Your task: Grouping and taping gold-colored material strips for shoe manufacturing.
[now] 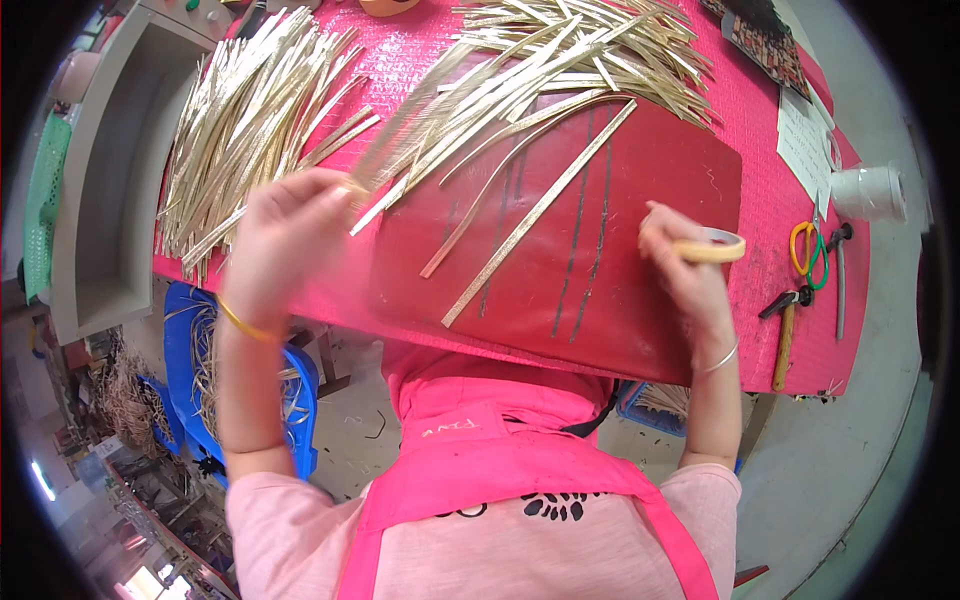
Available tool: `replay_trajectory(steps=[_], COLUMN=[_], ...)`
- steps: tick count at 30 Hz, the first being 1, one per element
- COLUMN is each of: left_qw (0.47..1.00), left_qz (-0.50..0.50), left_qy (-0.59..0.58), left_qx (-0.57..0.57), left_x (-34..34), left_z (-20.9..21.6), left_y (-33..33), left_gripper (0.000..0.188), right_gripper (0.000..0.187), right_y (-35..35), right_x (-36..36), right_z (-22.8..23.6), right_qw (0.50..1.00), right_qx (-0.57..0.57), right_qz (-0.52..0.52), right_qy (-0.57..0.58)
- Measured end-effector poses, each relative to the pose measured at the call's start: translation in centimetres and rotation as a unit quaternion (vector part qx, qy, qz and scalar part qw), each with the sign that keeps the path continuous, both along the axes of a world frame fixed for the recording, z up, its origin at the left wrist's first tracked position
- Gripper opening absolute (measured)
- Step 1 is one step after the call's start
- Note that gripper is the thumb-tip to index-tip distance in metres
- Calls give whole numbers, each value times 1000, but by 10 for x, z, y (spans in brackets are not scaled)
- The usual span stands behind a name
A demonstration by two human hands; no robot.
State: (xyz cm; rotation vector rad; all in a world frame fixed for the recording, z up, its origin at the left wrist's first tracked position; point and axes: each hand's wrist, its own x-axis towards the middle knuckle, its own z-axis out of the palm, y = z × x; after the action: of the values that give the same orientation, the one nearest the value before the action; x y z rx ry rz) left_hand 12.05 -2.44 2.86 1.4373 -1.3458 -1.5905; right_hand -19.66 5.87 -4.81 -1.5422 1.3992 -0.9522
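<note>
My left hand (295, 215), smeared by motion, is closed at the left edge of a dark red mat (650, 320). Pinched in its fingers is a thin gold strip (405, 130), blurred and slanting up toward the far pile. A roll of pale yellow tape (712, 250) hangs on the fingers of my right hand (685, 265), which is curled above the mat's right side. Between my hands, one straight gold strip (540, 215) lies across dark lines drawn on the mat. Left of it rests a narrower, curved strip (480, 210).
Gold strips form a left pile (255, 130) and a far pile (600, 50) on the pink table (335, 300). Scissors (808, 255), a hammer (785, 335) and a white spool (868, 193) lie at right. A blue bin (305, 375) stands below the left edge.
</note>
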Motion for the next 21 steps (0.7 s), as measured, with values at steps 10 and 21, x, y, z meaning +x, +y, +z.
replay_trajectory(steps=[10,21], left_qw=[789,970], left_qz=[-87,-159], left_qy=[-300,174], left_qx=[-529,63], left_x=[-168,-159], left_z=[-91,-69], left_y=[-74,-38], left_gripper=[19,19], right_gripper=[21,19], right_y=[-128,-49], right_x=[-15,1], right_z=[-46,-6], right_qw=[899,916], right_qx=[-132,-100], right_qz=[-225,-220], right_qy=[353,-321])
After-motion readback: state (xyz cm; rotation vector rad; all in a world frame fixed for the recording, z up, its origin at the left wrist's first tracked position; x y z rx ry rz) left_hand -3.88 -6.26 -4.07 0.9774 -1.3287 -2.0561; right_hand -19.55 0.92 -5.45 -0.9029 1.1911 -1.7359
